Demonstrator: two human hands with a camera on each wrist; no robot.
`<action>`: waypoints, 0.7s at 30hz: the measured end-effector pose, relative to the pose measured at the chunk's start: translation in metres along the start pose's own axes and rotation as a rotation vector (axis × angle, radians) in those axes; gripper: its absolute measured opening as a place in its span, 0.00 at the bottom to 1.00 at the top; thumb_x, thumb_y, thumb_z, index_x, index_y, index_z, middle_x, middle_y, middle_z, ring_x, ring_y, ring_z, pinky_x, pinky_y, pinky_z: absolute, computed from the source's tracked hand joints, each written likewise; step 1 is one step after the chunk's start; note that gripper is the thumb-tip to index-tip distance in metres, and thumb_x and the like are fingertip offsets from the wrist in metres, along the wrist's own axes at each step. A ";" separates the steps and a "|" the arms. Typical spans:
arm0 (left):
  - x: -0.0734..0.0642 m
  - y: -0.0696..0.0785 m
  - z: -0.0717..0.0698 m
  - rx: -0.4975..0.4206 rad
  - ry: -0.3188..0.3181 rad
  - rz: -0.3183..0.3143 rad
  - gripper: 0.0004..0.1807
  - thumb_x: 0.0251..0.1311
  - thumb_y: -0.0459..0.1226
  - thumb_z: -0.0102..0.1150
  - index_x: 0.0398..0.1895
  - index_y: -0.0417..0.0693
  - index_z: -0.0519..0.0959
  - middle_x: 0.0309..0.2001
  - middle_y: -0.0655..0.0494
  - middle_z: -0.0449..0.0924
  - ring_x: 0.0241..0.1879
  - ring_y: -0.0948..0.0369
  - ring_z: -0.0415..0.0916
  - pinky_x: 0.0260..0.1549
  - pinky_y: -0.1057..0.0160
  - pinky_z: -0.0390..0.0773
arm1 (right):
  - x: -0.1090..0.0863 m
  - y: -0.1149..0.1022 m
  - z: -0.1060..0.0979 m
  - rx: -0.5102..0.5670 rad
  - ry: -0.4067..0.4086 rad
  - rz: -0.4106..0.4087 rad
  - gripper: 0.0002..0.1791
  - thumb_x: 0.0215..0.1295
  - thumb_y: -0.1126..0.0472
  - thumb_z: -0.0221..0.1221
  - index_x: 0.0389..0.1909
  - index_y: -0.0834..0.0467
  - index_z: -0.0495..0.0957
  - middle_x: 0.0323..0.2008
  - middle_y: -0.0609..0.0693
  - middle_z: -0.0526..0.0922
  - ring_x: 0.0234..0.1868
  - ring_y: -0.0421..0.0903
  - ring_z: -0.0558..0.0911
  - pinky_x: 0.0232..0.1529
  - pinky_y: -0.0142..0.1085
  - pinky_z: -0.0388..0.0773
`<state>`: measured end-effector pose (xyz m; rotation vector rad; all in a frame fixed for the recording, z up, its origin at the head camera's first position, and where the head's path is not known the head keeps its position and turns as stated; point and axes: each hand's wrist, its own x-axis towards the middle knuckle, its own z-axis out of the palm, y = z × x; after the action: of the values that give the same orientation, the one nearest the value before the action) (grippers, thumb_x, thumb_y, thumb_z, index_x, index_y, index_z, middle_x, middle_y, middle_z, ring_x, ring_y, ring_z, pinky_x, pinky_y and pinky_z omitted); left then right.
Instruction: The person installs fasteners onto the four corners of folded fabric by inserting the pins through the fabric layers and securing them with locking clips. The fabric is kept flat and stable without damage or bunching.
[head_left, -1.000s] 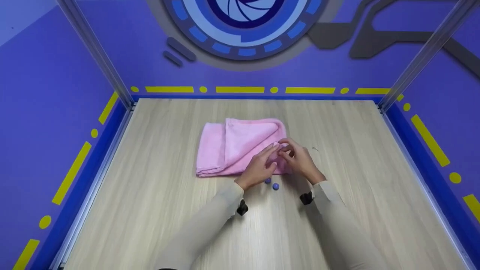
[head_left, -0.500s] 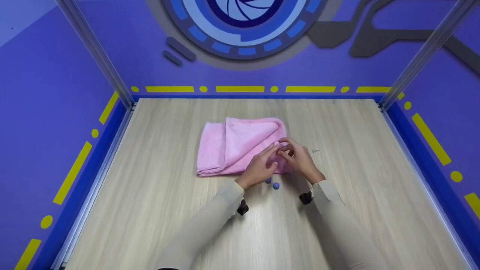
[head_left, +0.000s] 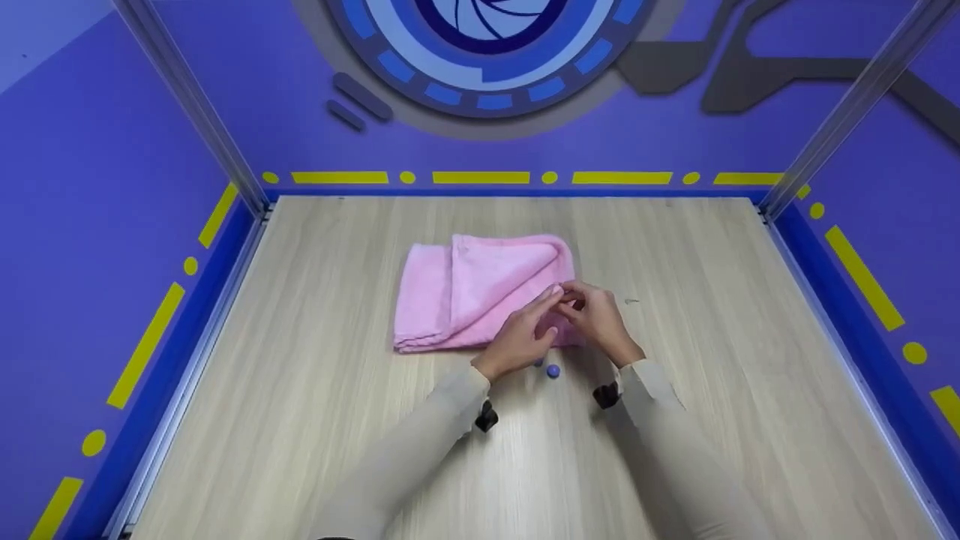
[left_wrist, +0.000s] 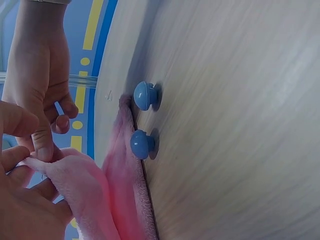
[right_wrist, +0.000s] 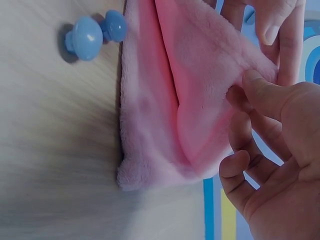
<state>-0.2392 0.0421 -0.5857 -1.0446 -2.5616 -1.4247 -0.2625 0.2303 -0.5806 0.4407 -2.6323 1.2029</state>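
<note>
A folded pink plush cloth (head_left: 487, 285) lies on the table, its near right corner raised between both hands. My left hand (head_left: 517, 337) holds the raised corner from the left, fingers reaching behind the cloth and thumb apart from it. In the right wrist view, my right hand (right_wrist: 285, 135) pinches the cloth's edge between thumb and forefinger, its other fingers loosely curled. Fingers and fabric partly hide the pinched spot. Two blue mushroom-shaped caps stand beside the cloth's near edge; one cap (left_wrist: 145, 95) is nearer the right hand, the other cap (left_wrist: 142, 144) nearer the left.
A tiny thin item (head_left: 631, 301) lies on the wooden table (head_left: 322, 420) to the right of the cloth. Blue panels (head_left: 97, 225) with yellow markings and metal posts enclose the back and sides.
My right hand has shifted slightly down and left, its fingertips closer to the left hand's. The left hand keeps nearly the same place, and the cloth's main folds look unchanged.
</note>
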 end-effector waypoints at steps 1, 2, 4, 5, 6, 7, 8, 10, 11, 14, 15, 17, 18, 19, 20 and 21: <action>0.000 0.000 0.000 0.000 -0.001 0.004 0.34 0.68 0.31 0.55 0.77 0.38 0.62 0.79 0.43 0.56 0.77 0.55 0.55 0.75 0.61 0.56 | 0.000 0.000 0.000 -0.002 0.001 0.006 0.13 0.63 0.70 0.69 0.49 0.64 0.85 0.38 0.56 0.90 0.34 0.48 0.86 0.37 0.38 0.83; 0.000 0.000 0.000 -0.002 0.002 0.008 0.34 0.68 0.31 0.55 0.77 0.37 0.62 0.79 0.43 0.56 0.77 0.55 0.55 0.75 0.61 0.56 | 0.000 0.000 0.000 -0.004 0.000 0.009 0.13 0.63 0.69 0.69 0.49 0.64 0.86 0.38 0.55 0.90 0.35 0.48 0.86 0.38 0.39 0.83; -0.001 0.000 0.000 -0.005 0.003 0.018 0.34 0.67 0.30 0.55 0.77 0.37 0.62 0.79 0.42 0.57 0.77 0.55 0.55 0.75 0.61 0.57 | 0.000 0.000 0.001 -0.008 0.003 0.007 0.11 0.64 0.67 0.69 0.47 0.63 0.86 0.38 0.54 0.90 0.36 0.47 0.87 0.39 0.40 0.83; -0.001 -0.001 -0.001 -0.006 0.002 0.025 0.34 0.67 0.30 0.55 0.77 0.36 0.62 0.78 0.41 0.57 0.77 0.55 0.56 0.74 0.61 0.57 | 0.000 0.000 0.000 -0.006 0.006 0.002 0.10 0.64 0.66 0.69 0.46 0.62 0.87 0.38 0.53 0.90 0.36 0.47 0.87 0.39 0.41 0.83; -0.001 0.000 -0.001 -0.006 0.001 0.033 0.34 0.67 0.29 0.55 0.77 0.36 0.63 0.78 0.40 0.57 0.77 0.54 0.56 0.74 0.60 0.58 | 0.000 0.000 0.000 -0.005 0.009 -0.005 0.09 0.65 0.66 0.69 0.45 0.61 0.87 0.38 0.53 0.90 0.37 0.47 0.87 0.39 0.41 0.83; -0.001 0.000 -0.002 -0.006 0.001 0.040 0.33 0.67 0.29 0.55 0.76 0.35 0.63 0.78 0.40 0.58 0.77 0.54 0.57 0.74 0.60 0.58 | -0.001 0.000 0.000 -0.005 0.012 -0.017 0.08 0.65 0.65 0.69 0.44 0.61 0.87 0.37 0.52 0.90 0.37 0.47 0.88 0.39 0.42 0.83; -0.001 0.001 -0.004 -0.002 0.004 0.046 0.33 0.67 0.29 0.55 0.76 0.35 0.64 0.78 0.40 0.58 0.76 0.54 0.58 0.74 0.60 0.58 | -0.001 0.000 0.000 -0.004 0.014 -0.028 0.07 0.65 0.65 0.69 0.42 0.60 0.88 0.37 0.52 0.91 0.37 0.47 0.88 0.39 0.43 0.84; -0.002 0.002 -0.007 0.018 0.015 0.056 0.31 0.67 0.29 0.55 0.74 0.34 0.67 0.77 0.41 0.60 0.76 0.53 0.59 0.74 0.60 0.59 | -0.001 0.000 -0.001 -0.005 0.017 -0.045 0.05 0.66 0.65 0.69 0.41 0.60 0.88 0.37 0.51 0.91 0.37 0.47 0.88 0.40 0.45 0.84; -0.002 0.003 -0.008 0.034 0.025 0.057 0.30 0.67 0.29 0.56 0.73 0.35 0.69 0.77 0.41 0.61 0.75 0.53 0.61 0.74 0.60 0.59 | -0.001 0.000 -0.001 -0.006 0.016 -0.050 0.05 0.66 0.64 0.68 0.40 0.59 0.88 0.38 0.51 0.91 0.38 0.47 0.88 0.40 0.46 0.85; -0.004 0.005 -0.013 0.092 0.098 0.058 0.25 0.67 0.31 0.58 0.68 0.39 0.76 0.73 0.42 0.68 0.72 0.52 0.66 0.72 0.59 0.64 | -0.001 0.001 -0.002 -0.016 0.005 -0.056 0.04 0.66 0.64 0.69 0.40 0.58 0.88 0.38 0.51 0.91 0.38 0.47 0.88 0.40 0.46 0.85; -0.004 0.006 -0.014 0.112 0.128 0.063 0.23 0.66 0.32 0.59 0.65 0.41 0.79 0.70 0.43 0.72 0.70 0.53 0.69 0.70 0.59 0.67 | -0.001 0.001 -0.002 -0.019 0.001 -0.056 0.04 0.65 0.64 0.69 0.40 0.57 0.88 0.38 0.51 0.91 0.38 0.47 0.88 0.40 0.46 0.85; -0.005 0.007 -0.016 0.132 0.188 0.074 0.19 0.66 0.33 0.60 0.60 0.43 0.83 0.61 0.47 0.79 0.60 0.54 0.77 0.61 0.61 0.75 | -0.002 0.002 -0.003 -0.022 -0.005 -0.058 0.04 0.64 0.64 0.69 0.39 0.57 0.88 0.37 0.51 0.91 0.36 0.47 0.87 0.40 0.46 0.85; -0.006 0.007 -0.017 0.133 0.212 0.086 0.17 0.65 0.33 0.60 0.56 0.43 0.84 0.55 0.49 0.82 0.53 0.55 0.80 0.55 0.61 0.78 | -0.002 0.002 -0.003 -0.021 -0.007 -0.060 0.04 0.64 0.65 0.69 0.38 0.58 0.88 0.36 0.51 0.90 0.36 0.47 0.87 0.39 0.45 0.85; -0.007 0.008 -0.017 0.130 0.223 0.097 0.15 0.65 0.33 0.61 0.54 0.42 0.86 0.48 0.51 0.83 0.47 0.55 0.81 0.49 0.63 0.79 | -0.002 0.003 -0.003 -0.017 -0.010 -0.060 0.03 0.64 0.65 0.69 0.38 0.58 0.88 0.36 0.51 0.90 0.35 0.47 0.86 0.39 0.45 0.85; -0.008 0.008 -0.017 0.125 0.220 0.108 0.13 0.65 0.32 0.61 0.51 0.42 0.86 0.44 0.53 0.84 0.41 0.56 0.81 0.43 0.64 0.79 | -0.002 0.003 -0.004 -0.016 -0.012 -0.065 0.03 0.64 0.65 0.69 0.38 0.58 0.87 0.36 0.51 0.90 0.35 0.46 0.86 0.39 0.44 0.85; -0.009 0.008 -0.017 0.126 0.204 0.115 0.12 0.65 0.32 0.61 0.49 0.42 0.87 0.40 0.54 0.84 0.37 0.57 0.80 0.38 0.65 0.78 | -0.003 0.003 -0.004 -0.018 -0.011 -0.069 0.03 0.64 0.65 0.69 0.37 0.58 0.87 0.35 0.50 0.90 0.35 0.46 0.86 0.38 0.44 0.85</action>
<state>-0.2323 0.0268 -0.5729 -0.9576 -2.3721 -1.2531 -0.2610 0.2359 -0.5814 0.5317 -2.6116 1.1583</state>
